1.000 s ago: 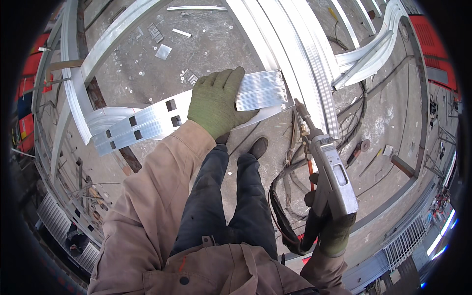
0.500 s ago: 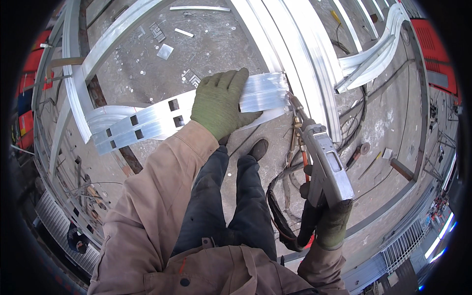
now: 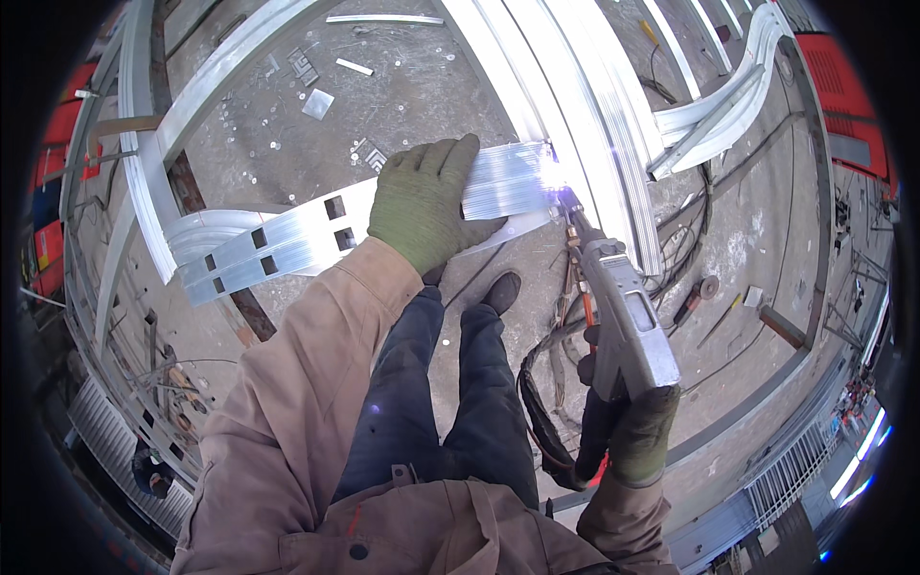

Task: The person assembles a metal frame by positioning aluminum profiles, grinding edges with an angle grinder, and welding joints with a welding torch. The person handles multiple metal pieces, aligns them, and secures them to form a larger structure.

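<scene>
My left hand point(image 3: 422, 203), in a green glove, grips a ribbed aluminium bar point(image 3: 508, 177) with square holes along its left part. The bar's right end meets a long aluminium profile point(image 3: 585, 125). My right hand point(image 3: 640, 436), gloved too, is closed around the handle of a welding gun point(image 3: 628, 311). A bright white-violet arc point(image 3: 553, 176) burns at the gun's tip, where bar and profile join. Its glare hides the joint itself. Black hose point(image 3: 541, 412) and cables run from the gun.
Cables point(image 3: 685, 240) lie on the concrete floor at the right, near an angle grinder point(image 3: 695, 299). Small metal offcuts point(image 3: 317, 103) and round bits are scattered at the far left. A curved aluminium piece point(image 3: 733, 120) stands at the upper right. Red machines point(image 3: 843, 96) flank the frame.
A bright arc has lit at the gun's tip. The gun has shifted slightly left and up against the joint. My left hand keeps its grip on the bar.
</scene>
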Motion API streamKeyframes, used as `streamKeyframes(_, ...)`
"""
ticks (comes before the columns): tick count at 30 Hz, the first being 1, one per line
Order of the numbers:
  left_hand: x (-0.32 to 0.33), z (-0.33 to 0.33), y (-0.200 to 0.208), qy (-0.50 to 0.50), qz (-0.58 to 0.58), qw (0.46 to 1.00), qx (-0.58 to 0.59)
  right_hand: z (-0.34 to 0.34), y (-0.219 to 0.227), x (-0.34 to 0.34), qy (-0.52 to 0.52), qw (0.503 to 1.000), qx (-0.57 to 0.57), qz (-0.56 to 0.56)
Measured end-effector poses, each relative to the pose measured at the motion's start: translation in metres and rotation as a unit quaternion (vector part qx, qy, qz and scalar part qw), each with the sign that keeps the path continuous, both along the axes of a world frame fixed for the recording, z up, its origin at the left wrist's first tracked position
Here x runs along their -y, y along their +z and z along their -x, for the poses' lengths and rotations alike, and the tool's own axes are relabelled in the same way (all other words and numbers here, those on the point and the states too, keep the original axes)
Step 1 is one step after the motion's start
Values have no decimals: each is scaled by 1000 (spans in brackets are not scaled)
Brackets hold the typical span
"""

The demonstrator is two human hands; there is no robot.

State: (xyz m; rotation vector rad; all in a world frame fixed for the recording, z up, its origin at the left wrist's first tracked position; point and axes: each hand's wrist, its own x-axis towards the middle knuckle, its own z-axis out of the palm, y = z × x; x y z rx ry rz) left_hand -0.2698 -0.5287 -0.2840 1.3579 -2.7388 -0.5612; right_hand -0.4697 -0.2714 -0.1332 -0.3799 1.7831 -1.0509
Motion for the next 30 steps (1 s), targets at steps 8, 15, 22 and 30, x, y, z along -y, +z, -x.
streamKeyframes(8,2,1,0,-5,11,1000,-20,0,6,-4,48,999,-16,-19)
streamKeyframes(15,2,2,4,0,-9,1000,-3,2,12,-18,65,997,-37,-37)
streamKeyframes(22,2,1,3,-4,-13,1000,1,2,16,-7,72,996,-44,-34)
streamKeyframes(30,1,0,4,-3,-12,1000,9,3,-1,-7,63,997,-48,-15)
